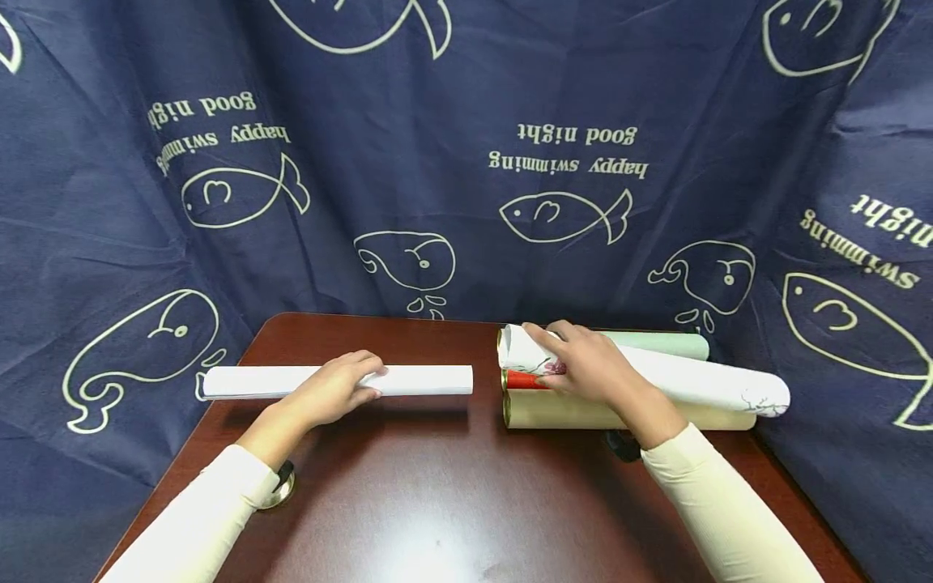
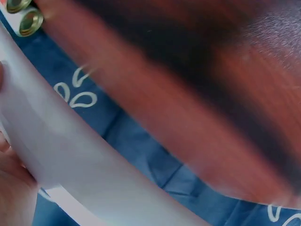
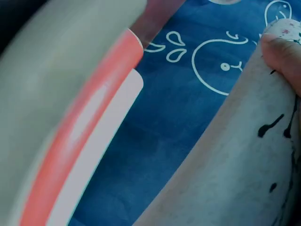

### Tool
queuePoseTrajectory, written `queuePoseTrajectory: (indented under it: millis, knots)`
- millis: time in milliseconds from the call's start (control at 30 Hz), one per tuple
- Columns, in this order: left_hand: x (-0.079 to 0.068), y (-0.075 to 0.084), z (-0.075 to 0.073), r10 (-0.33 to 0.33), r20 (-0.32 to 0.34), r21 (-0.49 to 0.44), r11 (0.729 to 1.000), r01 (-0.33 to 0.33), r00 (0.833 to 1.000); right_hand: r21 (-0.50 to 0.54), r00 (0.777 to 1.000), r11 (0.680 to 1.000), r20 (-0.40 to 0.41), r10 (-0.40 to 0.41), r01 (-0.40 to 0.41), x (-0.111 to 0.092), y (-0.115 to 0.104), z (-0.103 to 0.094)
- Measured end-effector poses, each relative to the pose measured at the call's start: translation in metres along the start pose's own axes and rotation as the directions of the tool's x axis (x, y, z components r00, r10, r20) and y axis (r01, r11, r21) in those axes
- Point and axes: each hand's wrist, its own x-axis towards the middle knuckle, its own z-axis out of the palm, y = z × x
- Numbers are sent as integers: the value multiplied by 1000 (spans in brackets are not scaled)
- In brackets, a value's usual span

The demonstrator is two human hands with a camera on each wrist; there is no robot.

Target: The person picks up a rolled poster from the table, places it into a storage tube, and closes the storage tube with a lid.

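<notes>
My left hand grips a plain white paper roll near its middle, and the roll casts a shadow on the table below. In the left wrist view that white roll crosses the lower left, with part of the hand at the edge. My right hand holds a white roll with a printed branch-and-blossom pattern by its left end, slanting over other rolls. Under it show a red roll, a cream roll and a pale green roll. The right wrist view shows the patterned roll beside the thumb.
The rolls lie side by side at the back right of the dark red wooden table. A navy cloth with fish drawings hangs behind and around the table. Below each wrist a dark strap or device shows, such as the left wrist's round piece.
</notes>
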Motion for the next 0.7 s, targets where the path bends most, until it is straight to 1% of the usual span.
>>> queuePoseTrajectory:
  millis: [100,200,300,433,567,700]
  knots:
    - [-1,5,-6,41,-6,0,999,-41,999,20,999,1000,-35,-7,8,-16,-8,-3]
    - [-3,11,-10,69,-22,-4,998,-69,997,33,999,999,-49,-21,23,-30,-15,-1]
    - [-6,17,-15,98,-59,3,995,-98,993,40,999,999,-47,-21,23,-35,-22,4]
    - [-10,30,-16,148,-97,25,989,-146,984,48,999,999,-44,-6,8,-45,-35,11]
    - [-12,48,-15,196,-114,67,980,-189,974,61,998,998,-66,1,3,-57,-45,18]
    - [-8,60,-15,195,-116,114,977,-182,974,67,994,998,-110,25,-17,-62,-50,20]
